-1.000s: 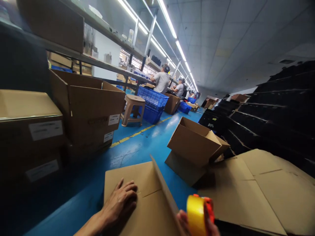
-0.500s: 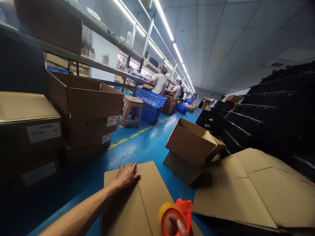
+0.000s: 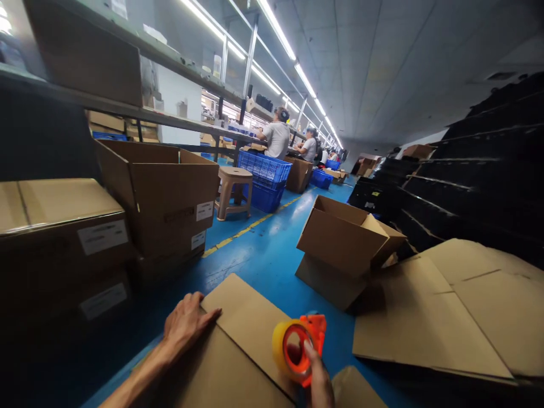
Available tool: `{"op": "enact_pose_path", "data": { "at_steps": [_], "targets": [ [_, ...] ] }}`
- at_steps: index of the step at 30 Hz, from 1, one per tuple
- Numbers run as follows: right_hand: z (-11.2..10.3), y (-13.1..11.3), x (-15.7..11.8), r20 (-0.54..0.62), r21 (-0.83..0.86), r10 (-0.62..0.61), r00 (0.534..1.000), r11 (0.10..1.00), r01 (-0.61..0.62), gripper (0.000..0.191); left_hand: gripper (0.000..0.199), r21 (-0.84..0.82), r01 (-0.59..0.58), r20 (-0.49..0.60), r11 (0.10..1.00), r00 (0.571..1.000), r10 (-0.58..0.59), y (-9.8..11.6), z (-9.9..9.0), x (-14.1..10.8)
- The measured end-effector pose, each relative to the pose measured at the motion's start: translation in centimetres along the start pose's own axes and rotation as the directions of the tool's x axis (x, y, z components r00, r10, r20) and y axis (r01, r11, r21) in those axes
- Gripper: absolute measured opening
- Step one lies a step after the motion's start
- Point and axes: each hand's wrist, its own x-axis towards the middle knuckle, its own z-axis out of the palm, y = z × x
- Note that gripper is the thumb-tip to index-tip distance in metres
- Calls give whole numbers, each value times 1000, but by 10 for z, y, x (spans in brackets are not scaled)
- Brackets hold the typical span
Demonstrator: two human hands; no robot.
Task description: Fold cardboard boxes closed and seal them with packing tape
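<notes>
A brown cardboard box [image 3: 250, 323] is in front of me, its two top flaps lying down with a seam running between them. At the box's left far corner is my left hand [image 3: 187, 323]. Its thumb lies over the top by the seam and its fingers bend over the edge, gripping the box. My right hand [image 3: 318, 377], partly cut off by the lower frame edge, holds an orange tape dispenser [image 3: 317, 328] with a roll of yellowish tape [image 3: 279, 348]. The dispenser is over the right flap; whether it touches the cardboard I cannot tell.
Flattened cardboard [image 3: 429, 317] lies at the right, beside an open carton [image 3: 340, 235]. More cartons [image 3: 174, 187] stand at the left near a stool [image 3: 235, 175] and blue crates [image 3: 266, 170]. Co-workers [image 3: 278, 139] sit along the bench. Dark stacks [image 3: 488, 170] rise at the right.
My left hand has moved from the top of the flaps to the box's left edge. The box appears turned, with its seam slanting more. The tape dispenser has risen slightly in view.
</notes>
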Motion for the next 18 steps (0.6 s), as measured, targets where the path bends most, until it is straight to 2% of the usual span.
{"op": "enact_pose_path", "data": {
  "at_steps": [2,5,8,11,14,16,18],
  "targets": [
    [11,2,5,87,12,-4,996,1000,3,57,65,-71,129,51,989,991,-125,-23,-14,-21],
    [25,1,2,158,-71,-80,984,993,93,57,74,-114,315,131,942,945,-300,-50,-30,-51],
    [35,-4,-12,194,-154,-110,975,978,141,56,78,-131,388,155,912,917,-368,-61,-36,-68],
    [44,-9,-26,210,-205,-139,968,961,183,54,78,-103,350,77,931,936,-343,-60,-32,-71],
    [47,-7,-33,187,-290,-224,956,918,272,50,76,-81,262,-16,962,964,-264,-60,-22,-69],
    [45,2,-34,204,-398,-356,912,821,409,47,77,-76,203,-58,976,977,-207,-63,-16,-67],
    [39,17,-35,227,-493,-493,840,685,536,40,79,-62,161,-96,985,981,-167,-68,-10,-65]
  ]
}}
